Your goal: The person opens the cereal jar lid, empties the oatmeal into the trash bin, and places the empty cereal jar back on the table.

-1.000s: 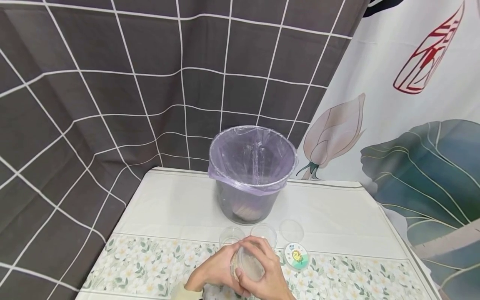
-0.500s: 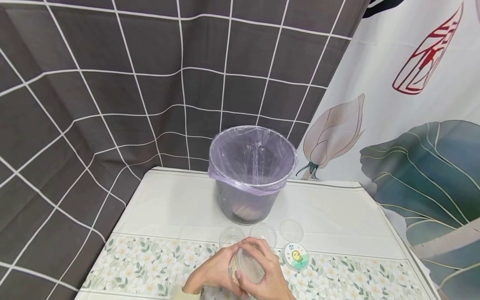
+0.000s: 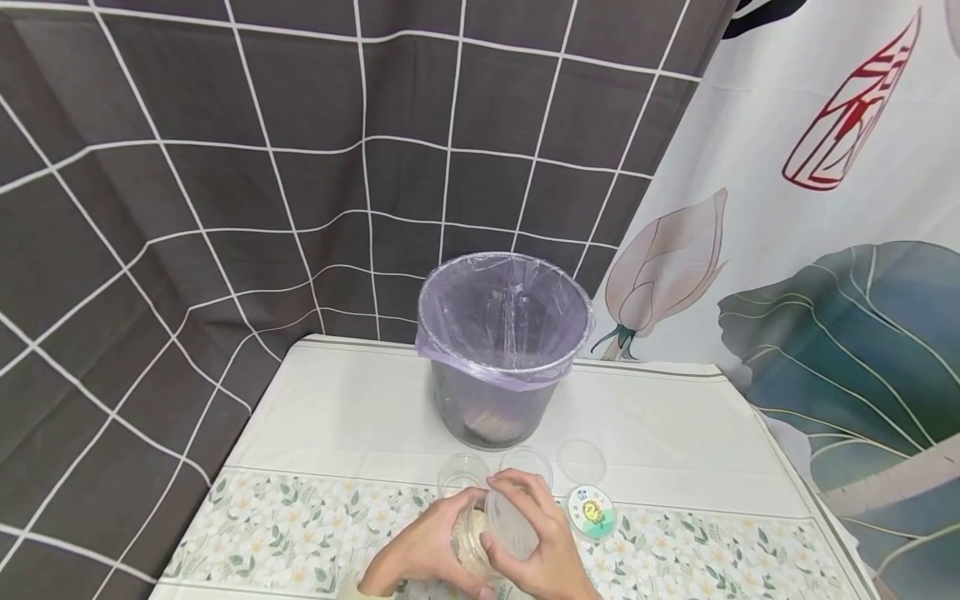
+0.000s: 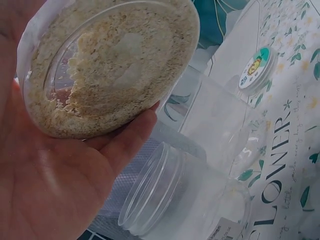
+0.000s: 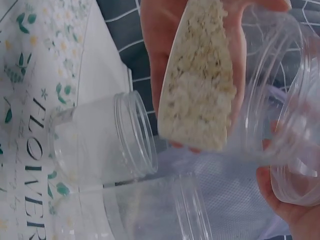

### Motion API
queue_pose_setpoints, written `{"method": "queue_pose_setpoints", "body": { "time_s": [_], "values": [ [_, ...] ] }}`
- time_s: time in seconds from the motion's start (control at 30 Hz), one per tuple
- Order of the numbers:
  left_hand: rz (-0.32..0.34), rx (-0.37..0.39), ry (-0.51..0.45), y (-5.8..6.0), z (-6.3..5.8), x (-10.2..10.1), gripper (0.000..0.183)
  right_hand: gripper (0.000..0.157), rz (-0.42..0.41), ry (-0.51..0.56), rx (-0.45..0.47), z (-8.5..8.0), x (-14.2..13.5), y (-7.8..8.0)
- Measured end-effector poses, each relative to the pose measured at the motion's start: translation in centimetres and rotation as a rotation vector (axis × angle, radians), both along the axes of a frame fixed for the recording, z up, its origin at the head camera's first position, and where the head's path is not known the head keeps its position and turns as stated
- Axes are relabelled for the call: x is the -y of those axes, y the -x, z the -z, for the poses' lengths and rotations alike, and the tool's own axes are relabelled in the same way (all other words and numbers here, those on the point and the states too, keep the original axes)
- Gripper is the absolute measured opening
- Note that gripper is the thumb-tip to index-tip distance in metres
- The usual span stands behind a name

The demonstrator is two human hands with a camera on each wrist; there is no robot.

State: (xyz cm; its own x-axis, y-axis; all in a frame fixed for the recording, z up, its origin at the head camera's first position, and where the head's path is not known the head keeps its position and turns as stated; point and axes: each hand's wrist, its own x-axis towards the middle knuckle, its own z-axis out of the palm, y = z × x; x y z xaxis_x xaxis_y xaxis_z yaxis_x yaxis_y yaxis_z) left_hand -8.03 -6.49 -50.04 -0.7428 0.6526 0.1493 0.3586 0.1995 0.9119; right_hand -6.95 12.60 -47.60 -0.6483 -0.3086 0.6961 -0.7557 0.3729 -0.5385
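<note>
In the head view my left hand [image 3: 423,542] grips a clear plastic jar [image 3: 474,537] by its side. Pale, oat-like flakes [image 5: 200,85] fill the bottom part of it, as the right wrist view shows. The jar tilts a little, and its underside faces the left wrist camera. With curled fingers, my right hand [image 3: 551,546] holds a clear round lid [image 3: 513,525], tilted and apart from the jar's mouth. Just beyond the hands, two clear open jars [image 5: 100,140] stand side by side on the table; in the head view the hands partly cover them.
Behind the jars stands a bin [image 3: 487,408] lined with a purple bag [image 3: 510,375]. To the right lie a clear disc [image 3: 582,461] and a round lid with a flower picture [image 3: 592,512]. A flowered cloth [image 3: 285,533] covers the table, with curtains behind.
The lid covered the jar's mouth in the earlier frames. Now my right hand has lifted it off and a little to the right, exposing the flakes. My left hand stays nearly in place.
</note>
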Motion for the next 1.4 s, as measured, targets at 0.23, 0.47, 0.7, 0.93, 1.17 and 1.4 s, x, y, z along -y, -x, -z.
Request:
{"method": "queue_pose_setpoints", "body": {
  "time_s": [0.23,0.47,0.7,0.93,1.17,1.4],
  "values": [
    [-0.1,-0.071,0.039,0.1,-0.3,0.6,0.086,0.056,0.059,-0.018,-0.003,0.1,-1.1,0.3],
    [-0.156,-0.093,-0.026,0.2,-0.8,1.2,0.086,0.056,0.114,-0.032,-0.007,0.6,-2.4,0.6],
    [-0.216,-0.072,-0.06,0.5,-1.6,1.7,0.087,0.062,0.194,-0.063,0.009,1.2,-3.8,0.5],
    [-0.295,-0.054,-0.035,0.5,-2.1,1.9,0.087,0.061,0.317,-0.114,0.134,1.5,-5.0,0.1],
    [-0.321,-0.122,-0.057,1.0,-2.1,1.8,0.088,0.062,0.379,-0.134,0.24,1.7,-6.2,0.0],
    [-0.399,-0.112,-0.089,1.2,-2.2,1.7,0.09,0.066,0.415,-0.084,0.294,2.4,-7.2,0.3]
  ]
}}
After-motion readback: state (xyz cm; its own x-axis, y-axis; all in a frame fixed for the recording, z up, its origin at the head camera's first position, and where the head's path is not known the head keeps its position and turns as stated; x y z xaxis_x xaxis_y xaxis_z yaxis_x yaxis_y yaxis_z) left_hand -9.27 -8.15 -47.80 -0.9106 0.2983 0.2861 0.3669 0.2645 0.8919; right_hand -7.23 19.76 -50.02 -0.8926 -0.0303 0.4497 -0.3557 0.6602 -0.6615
